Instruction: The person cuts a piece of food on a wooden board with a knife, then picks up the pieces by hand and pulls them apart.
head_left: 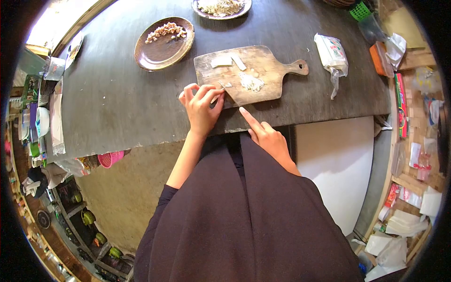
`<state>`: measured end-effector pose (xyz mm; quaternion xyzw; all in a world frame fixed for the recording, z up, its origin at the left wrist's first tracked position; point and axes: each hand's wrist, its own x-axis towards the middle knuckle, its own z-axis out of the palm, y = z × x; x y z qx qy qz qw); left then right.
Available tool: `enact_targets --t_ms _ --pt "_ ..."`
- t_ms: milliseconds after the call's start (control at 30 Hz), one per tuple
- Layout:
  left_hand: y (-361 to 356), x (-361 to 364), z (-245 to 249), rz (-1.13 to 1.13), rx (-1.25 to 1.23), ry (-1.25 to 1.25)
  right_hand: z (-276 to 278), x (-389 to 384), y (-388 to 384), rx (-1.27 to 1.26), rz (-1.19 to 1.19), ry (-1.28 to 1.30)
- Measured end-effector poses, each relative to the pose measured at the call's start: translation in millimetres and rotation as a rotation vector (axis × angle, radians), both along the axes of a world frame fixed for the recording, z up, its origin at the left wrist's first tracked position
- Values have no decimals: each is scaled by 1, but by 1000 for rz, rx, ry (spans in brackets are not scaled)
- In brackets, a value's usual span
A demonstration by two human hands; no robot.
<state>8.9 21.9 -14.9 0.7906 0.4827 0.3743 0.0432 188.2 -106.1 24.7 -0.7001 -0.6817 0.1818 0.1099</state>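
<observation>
Head view: main risk is a nicked fingertip, b/c the bent fingers of the L hand (202, 109) sit right beside the thin blade of what looks like a knife (230, 95); a slip, or a glance away, could do it. Risk no. 2: the small white bits (226, 85) by the blade, or the chopped pile (252, 82) nearby, could get swept off the cutting board (265, 61) if the blade drags sideways. No. 3: the board lies close to the table's near edge, so an uneven push on its near L corner could skid it.

Orientation: the knife's long axis runs diagonally, tip pointing far & L, rear end near & R, toward the R hand (270, 141). It's over the near L part of the board, btwn both hands. Board's long axis runs approx. L–R, slightly askew, w/ its holed handle pointing R. A white slab (221, 61) lies roughly crosswise at the far side; a white stick (238, 60) beside it slants.

Fingers: R index is extended w/ its tip at the blade's rear; the others are curled, seemingly closed round the knife's handle, which is hidden. L fingers are bent, partly closed, tips low at the board's L side; can't tell if they pinch anything.
</observation>
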Motion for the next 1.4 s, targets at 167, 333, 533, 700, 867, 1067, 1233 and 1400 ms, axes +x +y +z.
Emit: enact_targets --t_ms 167,333,533,700,867,1067,1233,1400 --pt "-2 0 2 12 -39 5 0 9 -7 35 -32 98" --pt "-2 2 3 20 -31 6 1 9 -9 31 -16 117" --pt "-2 1 3 19 -42 20 3 6 -8 6 -2 131" --pt "-2 1 3 13 -46 15 4 6 -8 16 2 132" --pt "-3 1 4 6 -52 2 0 5 -2 9 5 73" --pt "-1 0 2 4 -31 11 0 -4 5 55 -29 48" --pt "-2 1 4 7 -36 2 0 6 -6 43 -19 91" --pt "-2 1 2 6 -33 1 -3 8 -11 19 -24 114"
